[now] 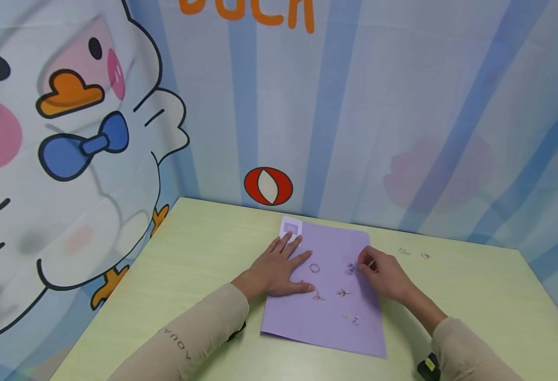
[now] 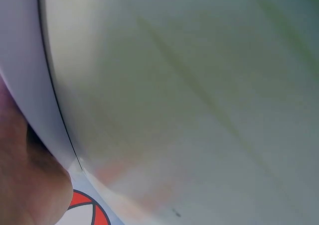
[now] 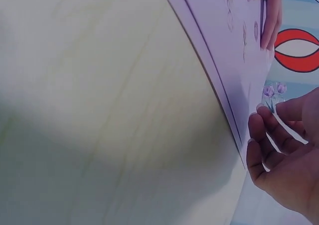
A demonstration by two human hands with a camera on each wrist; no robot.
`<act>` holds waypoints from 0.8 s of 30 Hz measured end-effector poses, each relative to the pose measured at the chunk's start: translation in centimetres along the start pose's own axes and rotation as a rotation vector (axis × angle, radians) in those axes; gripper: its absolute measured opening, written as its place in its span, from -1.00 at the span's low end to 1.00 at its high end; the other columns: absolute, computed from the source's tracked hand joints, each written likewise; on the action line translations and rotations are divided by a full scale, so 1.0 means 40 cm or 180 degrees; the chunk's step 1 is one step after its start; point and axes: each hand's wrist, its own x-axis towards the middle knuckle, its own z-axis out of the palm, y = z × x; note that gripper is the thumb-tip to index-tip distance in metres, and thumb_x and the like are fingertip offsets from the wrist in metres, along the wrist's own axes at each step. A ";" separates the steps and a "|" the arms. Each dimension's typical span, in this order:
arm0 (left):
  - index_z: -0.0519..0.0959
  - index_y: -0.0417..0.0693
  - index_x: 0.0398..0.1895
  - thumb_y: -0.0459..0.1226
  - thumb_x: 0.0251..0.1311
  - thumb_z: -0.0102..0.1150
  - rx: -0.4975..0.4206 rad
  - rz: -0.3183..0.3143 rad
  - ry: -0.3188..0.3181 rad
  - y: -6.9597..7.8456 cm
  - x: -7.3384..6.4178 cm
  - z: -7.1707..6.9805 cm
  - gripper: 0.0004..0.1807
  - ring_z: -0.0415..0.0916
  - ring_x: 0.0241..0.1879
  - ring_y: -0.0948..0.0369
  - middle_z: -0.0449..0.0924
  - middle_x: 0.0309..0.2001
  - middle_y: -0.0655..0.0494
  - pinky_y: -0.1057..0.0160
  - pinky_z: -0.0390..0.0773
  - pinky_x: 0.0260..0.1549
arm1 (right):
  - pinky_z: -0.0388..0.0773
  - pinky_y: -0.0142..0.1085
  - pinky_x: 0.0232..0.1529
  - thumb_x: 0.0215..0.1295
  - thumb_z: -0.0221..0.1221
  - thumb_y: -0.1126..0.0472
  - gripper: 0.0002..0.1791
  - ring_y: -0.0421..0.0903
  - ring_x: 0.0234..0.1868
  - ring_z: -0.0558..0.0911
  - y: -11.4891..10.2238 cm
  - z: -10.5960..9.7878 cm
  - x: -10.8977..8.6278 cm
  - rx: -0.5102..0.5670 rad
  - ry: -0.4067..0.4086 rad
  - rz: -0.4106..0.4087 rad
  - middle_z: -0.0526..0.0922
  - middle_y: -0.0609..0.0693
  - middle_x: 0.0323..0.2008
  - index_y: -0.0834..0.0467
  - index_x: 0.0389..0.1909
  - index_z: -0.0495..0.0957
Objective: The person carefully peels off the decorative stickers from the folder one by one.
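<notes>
A purple paper folder (image 1: 324,336) lies on the table, with a white label (image 1: 286,221) at its top left corner. My left hand (image 1: 274,271) rests flat on its left side, fingers spread. Between thumb and fingertips, my right hand (image 1: 387,274) pinches a clear sticker with purple flowers (image 3: 274,90), over the folder's right part. Stuck on the folder are a small wreath sticker (image 1: 314,268), a pink flower sticker (image 1: 319,297), a red flower sticker (image 1: 342,292) and a purple flower sticker (image 1: 354,320). The left wrist view catches only part of the left hand.
Two small stickers, a left one (image 1: 404,251) and a right one (image 1: 425,256), lie on the pale wooden table (image 1: 469,296) beyond the right hand. Behind the table hangs a striped blue cloth (image 1: 365,106) printed with a duck (image 1: 69,211) and a red ball (image 1: 268,186).
</notes>
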 end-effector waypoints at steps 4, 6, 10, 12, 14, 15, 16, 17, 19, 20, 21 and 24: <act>0.11 0.31 0.73 0.55 0.31 -0.22 -0.0005 -0.0010 -0.0005 0.001 0.002 0.000 0.02 -0.34 0.71 -0.08 -0.14 0.74 0.01 -0.10 -0.22 0.63 | 0.51 -0.31 -0.34 0.45 0.20 0.44 -0.89 -0.14 -0.39 0.57 0.015 -0.025 0.000 0.0063 -0.0014 -0.0076 0.66 -0.01 -0.35 0.18 -0.19 0.53; 0.11 0.31 0.73 0.55 0.31 -0.21 -0.0019 -0.0013 -0.0012 0.001 0.002 0.000 0.02 -0.35 0.71 -0.08 -0.14 0.74 0.01 -0.11 -0.23 0.63 | 0.51 -0.32 -0.39 0.50 0.17 0.43 -0.92 -0.13 -0.43 0.58 0.025 -0.038 0.000 0.0113 -0.0035 -0.0093 0.66 0.00 -0.36 0.19 -0.16 0.51; 0.11 0.31 0.73 0.54 0.31 -0.20 -0.0034 -0.0023 -0.0020 0.000 0.004 0.005 0.02 -0.37 0.71 -0.09 -0.16 0.74 0.00 -0.12 -0.24 0.63 | 0.52 -0.32 -0.48 0.56 0.09 0.42 -0.94 -0.10 -0.48 0.62 0.043 -0.067 0.001 0.0200 0.0000 -0.0067 0.64 0.07 -0.40 0.21 -0.12 0.46; 0.11 0.30 0.73 0.54 0.31 -0.19 -0.0041 -0.0029 -0.0015 -0.002 0.006 0.008 0.02 -0.37 0.71 -0.09 -0.16 0.74 0.00 -0.12 -0.23 0.63 | 0.52 -0.31 -0.49 0.58 0.08 0.41 -0.95 -0.09 -0.46 0.63 0.052 -0.081 0.000 0.0195 0.0048 -0.0070 0.64 0.11 -0.38 0.21 -0.11 0.47; 0.11 0.30 0.73 0.54 0.30 -0.20 -0.0039 -0.0031 -0.0014 -0.003 0.007 0.009 0.02 -0.37 0.71 -0.09 -0.16 0.74 0.00 -0.13 -0.23 0.63 | 0.54 -0.31 -0.46 0.60 0.09 0.39 -0.97 -0.07 -0.42 0.63 0.063 -0.095 -0.002 0.0187 0.0075 -0.0058 0.65 0.14 -0.33 0.21 -0.11 0.48; 0.10 0.30 0.73 0.55 0.30 -0.20 -0.0042 -0.0032 -0.0021 -0.003 0.008 0.011 0.03 -0.38 0.71 -0.09 -0.17 0.74 0.00 -0.13 -0.24 0.63 | 0.55 -0.31 -0.44 0.60 0.10 0.36 -0.98 -0.06 -0.40 0.64 0.068 -0.101 -0.003 0.0173 0.0093 -0.0055 0.65 0.13 -0.31 0.22 -0.10 0.49; 0.10 0.31 0.73 0.55 0.30 -0.21 -0.0040 -0.0033 -0.0020 -0.003 0.008 0.011 0.03 -0.39 0.71 -0.09 -0.17 0.74 0.00 -0.12 -0.25 0.63 | 0.56 -0.30 -0.41 0.61 0.11 0.33 -0.97 -0.06 -0.37 0.64 0.073 -0.107 -0.004 0.0145 0.0107 -0.0040 0.65 0.12 -0.29 0.23 -0.10 0.50; 0.09 0.31 0.73 0.55 0.30 -0.21 -0.0046 -0.0037 -0.0024 -0.003 0.008 0.011 0.03 -0.40 0.71 -0.08 -0.17 0.74 0.00 -0.12 -0.26 0.63 | 0.57 -0.30 -0.37 0.61 0.13 0.32 -0.95 -0.04 -0.34 0.65 0.077 -0.114 -0.004 0.0122 0.0121 -0.0031 0.66 0.10 -0.27 0.24 -0.10 0.52; 0.08 0.32 0.73 0.55 0.30 -0.22 -0.0038 -0.0040 -0.0031 -0.003 0.009 0.012 0.03 -0.41 0.71 -0.07 -0.18 0.75 0.01 -0.11 -0.27 0.63 | 0.58 -0.29 -0.31 0.59 0.18 0.28 -0.92 -0.03 -0.28 0.68 0.085 -0.126 -0.006 0.0074 0.0149 0.0006 0.66 0.06 -0.25 0.23 -0.12 0.54; 0.09 0.32 0.73 0.55 0.30 -0.21 -0.0037 -0.0041 -0.0023 -0.003 0.008 0.012 0.03 -0.39 0.71 -0.08 -0.17 0.74 0.01 -0.11 -0.25 0.63 | 0.59 -0.28 -0.29 0.57 0.21 0.28 -0.92 -0.03 -0.26 0.69 0.090 -0.132 -0.008 0.0043 0.0176 0.0020 0.67 0.04 -0.24 0.22 -0.13 0.55; 0.09 0.32 0.73 0.55 0.30 -0.21 -0.0035 -0.0040 -0.0029 -0.002 0.009 0.011 0.03 -0.40 0.71 -0.08 -0.17 0.74 0.01 -0.12 -0.25 0.63 | 0.60 -0.27 -0.26 0.55 0.23 0.27 -0.92 -0.03 -0.24 0.69 0.093 -0.137 -0.009 0.0006 0.0206 0.0030 0.67 0.02 -0.24 0.22 -0.13 0.56; 0.10 0.32 0.73 0.55 0.30 -0.20 -0.0030 -0.0028 -0.0026 0.000 0.007 0.007 0.02 -0.38 0.71 -0.09 -0.16 0.74 0.01 -0.12 -0.23 0.63 | 0.60 -0.25 -0.25 0.52 0.27 0.30 -0.96 -0.02 -0.21 0.70 0.106 -0.153 -0.016 -0.0058 0.0260 0.0050 0.67 0.02 -0.22 0.18 -0.13 0.60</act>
